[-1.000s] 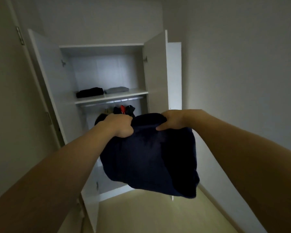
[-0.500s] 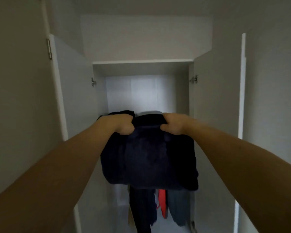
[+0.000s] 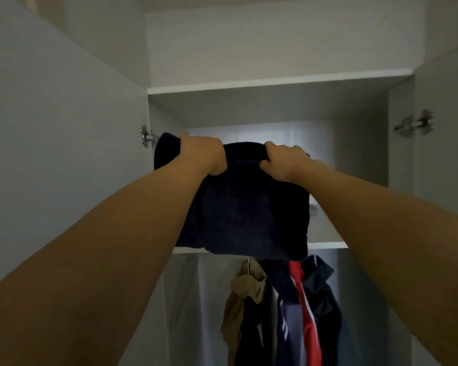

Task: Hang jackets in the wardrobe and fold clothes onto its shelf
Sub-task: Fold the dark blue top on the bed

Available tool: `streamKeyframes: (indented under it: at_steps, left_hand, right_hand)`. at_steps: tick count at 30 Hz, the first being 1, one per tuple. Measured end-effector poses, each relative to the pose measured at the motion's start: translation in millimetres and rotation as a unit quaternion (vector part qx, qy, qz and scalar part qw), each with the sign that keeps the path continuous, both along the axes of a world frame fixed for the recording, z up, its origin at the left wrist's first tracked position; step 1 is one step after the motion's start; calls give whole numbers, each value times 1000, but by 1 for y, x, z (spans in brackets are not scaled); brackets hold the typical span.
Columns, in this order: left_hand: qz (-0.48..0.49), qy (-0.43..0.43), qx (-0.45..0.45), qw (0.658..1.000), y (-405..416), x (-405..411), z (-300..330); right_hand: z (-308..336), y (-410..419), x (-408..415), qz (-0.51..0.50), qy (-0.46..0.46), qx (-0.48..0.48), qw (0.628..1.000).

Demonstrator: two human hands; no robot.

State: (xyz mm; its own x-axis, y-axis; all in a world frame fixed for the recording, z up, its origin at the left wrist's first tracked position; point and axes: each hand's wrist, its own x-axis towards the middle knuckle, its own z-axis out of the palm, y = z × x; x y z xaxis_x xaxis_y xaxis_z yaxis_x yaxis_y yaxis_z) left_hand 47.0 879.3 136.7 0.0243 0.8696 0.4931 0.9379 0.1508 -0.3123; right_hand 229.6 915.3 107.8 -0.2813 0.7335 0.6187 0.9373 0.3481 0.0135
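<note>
A folded dark navy garment (image 3: pixel 243 207) hangs in front of the open white wardrobe, level with its shelf (image 3: pixel 328 244). My left hand (image 3: pixel 204 154) grips the garment's top edge on the left. My right hand (image 3: pixel 283 161) grips the same edge on the right. The garment hides most of the shelf and whatever lies on it. Below the shelf hang several jackets: a tan one (image 3: pixel 245 294), a navy one with a red stripe (image 3: pixel 302 307) and a dark one at the right.
The left wardrobe door (image 3: pixel 64 143) stands open close beside my left arm. The right door (image 3: pixel 444 159) is open too, with a metal hinge (image 3: pixel 414 124) on it. The wardrobe's top panel (image 3: pixel 275 84) sits above the shelf space.
I have come much closer to the wardrobe. Both hands have lifted the dark garment up to shelf height, and the hanging jackets now show below it.
</note>
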Motion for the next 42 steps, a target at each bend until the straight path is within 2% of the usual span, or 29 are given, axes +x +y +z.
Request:
streamKeyframes:
  at_steps: [3,8,11,13,15,16,17,18,19,20,21,25,27,30,33,37,42]
  left_hand:
    - [43,-7,-37,998,74,-13,4]
    - [126,1,-131,983,212,-37,-14]
    - [181,26,-201,962,293,-56,-59]
    - [184,-10,-241,953,343,-68,-104]
    - [130,-129,-250,951,389,-87,-151]
    - [66,-234,-222,944,407,-99,-168]
    - [-8,-363,-174,915,421,-111,-180]
    - [-79,-514,-116,846,429,-120,-188]
    - [-113,-620,-63,774,434,-127,-193]
    - [-133,-660,-30,739,439,-133,-196]
    - [-140,-649,-28,747,443,-136,-196]
    - [-47,-442,-99,890,460,-140,-201]
    - [-18,-368,-113,923,462,-137,-197]
    - [17,-296,-131,946,465,-129,-192]
    - [47,-253,-130,958,469,-126,-190]
    - [26,-268,-136,953,480,-128,-193]
    - [9,-280,-76,957,478,-134,-201]
  right_hand:
    - [0,81,-19,31,6,-26,999]
    - [-24,218,-56,53,26,-175,983]
    - [-68,295,-82,43,4,-237,970]
    - [-109,341,-96,34,-1,-302,953]
    - [-143,379,-102,30,42,-360,932]
    - [-153,394,-103,33,71,-370,926]
    - [-159,407,-103,41,94,-371,923]
    - [-163,417,-104,47,107,-370,922]
    - [-166,424,-105,51,113,-369,921]
    - [-167,430,-106,54,116,-365,922]
    - [-169,435,-107,64,117,-358,924]
    - [-175,432,-103,95,134,-290,943]
    - [-174,426,-100,84,150,-257,951]
    - [-176,420,-96,27,142,-220,965]
    - [-180,420,-93,-2,185,-216,959]
    - [-186,430,-90,18,261,-241,935]
    - [-189,444,-92,34,283,-270,920]
